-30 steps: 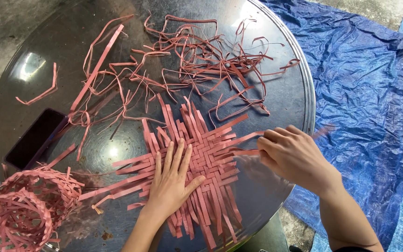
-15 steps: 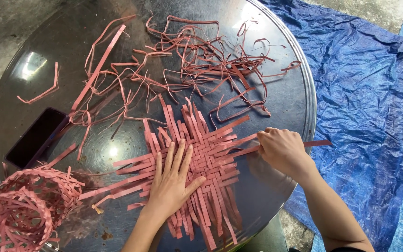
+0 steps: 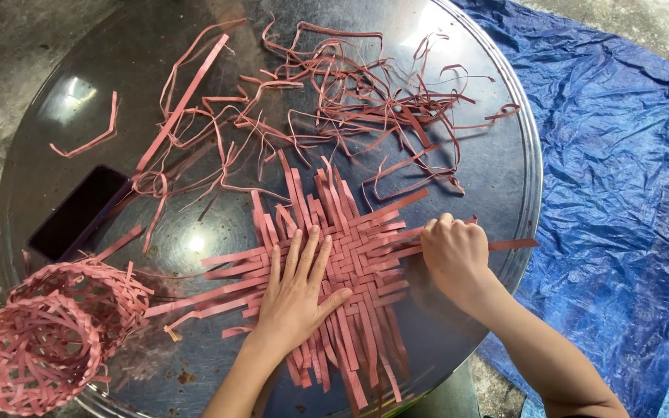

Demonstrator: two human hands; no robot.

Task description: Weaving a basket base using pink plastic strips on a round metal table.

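Left hand point(image 3: 297, 290) flat, fingers spread, pressing woven pink mat point(image 3: 342, 263) on round metal table point(image 3: 505, 178). Right hand point(image 3: 454, 255) grip closed, pinching pink strip point(image 3: 514, 244) at mat's edge.

Left hand point(image 3: 297, 298) flat on pink woven mat point(image 3: 342, 263) — right hand point(image 3: 455, 255) gripping strip point(image 3: 511, 244) at edge.

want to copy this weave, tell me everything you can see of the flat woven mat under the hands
The woven mat is flat, made of pink strips crossed over and under, tight at the centre with loose ends fanning out all round. It lies on the round metal table. The left hand presses flat on it; the right hand grips a strip at its right edge.
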